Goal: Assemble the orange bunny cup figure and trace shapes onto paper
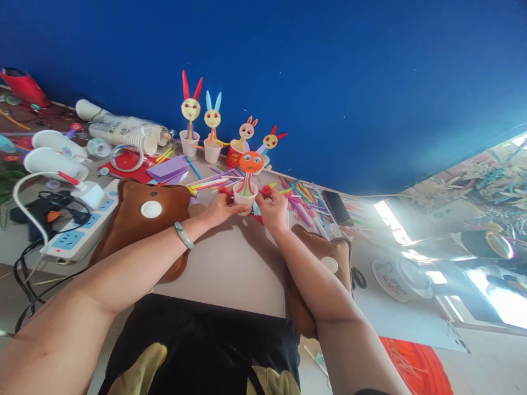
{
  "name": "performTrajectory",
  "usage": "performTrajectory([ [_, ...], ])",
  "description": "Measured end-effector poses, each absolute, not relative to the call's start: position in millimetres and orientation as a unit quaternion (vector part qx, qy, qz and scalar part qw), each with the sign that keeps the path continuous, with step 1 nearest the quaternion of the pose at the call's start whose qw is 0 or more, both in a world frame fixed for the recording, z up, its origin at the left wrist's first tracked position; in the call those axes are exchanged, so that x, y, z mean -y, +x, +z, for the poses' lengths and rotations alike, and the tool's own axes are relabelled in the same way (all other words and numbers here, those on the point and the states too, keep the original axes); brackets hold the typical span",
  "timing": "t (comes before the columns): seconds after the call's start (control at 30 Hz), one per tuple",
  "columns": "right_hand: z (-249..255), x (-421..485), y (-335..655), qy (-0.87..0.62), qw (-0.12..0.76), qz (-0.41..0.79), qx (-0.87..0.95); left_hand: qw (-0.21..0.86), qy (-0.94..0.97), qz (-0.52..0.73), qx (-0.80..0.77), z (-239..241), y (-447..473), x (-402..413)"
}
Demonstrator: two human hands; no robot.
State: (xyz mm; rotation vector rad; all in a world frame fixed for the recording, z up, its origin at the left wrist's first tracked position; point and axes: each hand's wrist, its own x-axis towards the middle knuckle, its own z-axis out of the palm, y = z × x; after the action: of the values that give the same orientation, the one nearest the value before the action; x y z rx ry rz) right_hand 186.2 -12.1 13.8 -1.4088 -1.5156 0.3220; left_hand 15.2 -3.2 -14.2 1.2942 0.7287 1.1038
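A paper-cup figure with an orange round head and striped pipe-cleaner stalks stands upright between my hands. Its white paper cup is gripped at the left by my left hand, the thumb lying across its front. At the cup's right side my right hand is closed with bent fingers by a red curled piece of the figure; the exact contact of its fingertips is hidden. Another red curled piece shows above my left fingers. Behind stand several similar figures, including a yellow-faced one with red ears.
Colourful pipe cleaners and sticks lie behind my hands, beside a dark phone. Brown cushions flank the work spot. At left are a power strip, cables and stacked paper cups. A blue wall rises behind.
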Motion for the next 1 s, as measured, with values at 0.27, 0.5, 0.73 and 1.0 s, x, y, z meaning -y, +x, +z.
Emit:
performTrajectory([
  [0.27,19.3,17.3,181.5,-0.549,0.543,0.178,0.610,0.594,0.529,0.507,-0.332,-10.0,10.9,2.3],
  [0.5,15.5,12.4,186.5,-0.557,0.578,0.187,0.566,0.582,0.527,0.509,-0.352,-2.2,11.0,6.1],
  [0.73,14.9,11.9,187.7,-0.558,0.578,0.175,0.569,0.597,0.531,0.507,-0.322,-10.3,11.5,2.0],
  [1.0,14.7,10.8,188.2,-0.558,0.584,0.174,0.563,0.589,0.539,0.507,-0.325,-9.3,10.8,2.9],
])
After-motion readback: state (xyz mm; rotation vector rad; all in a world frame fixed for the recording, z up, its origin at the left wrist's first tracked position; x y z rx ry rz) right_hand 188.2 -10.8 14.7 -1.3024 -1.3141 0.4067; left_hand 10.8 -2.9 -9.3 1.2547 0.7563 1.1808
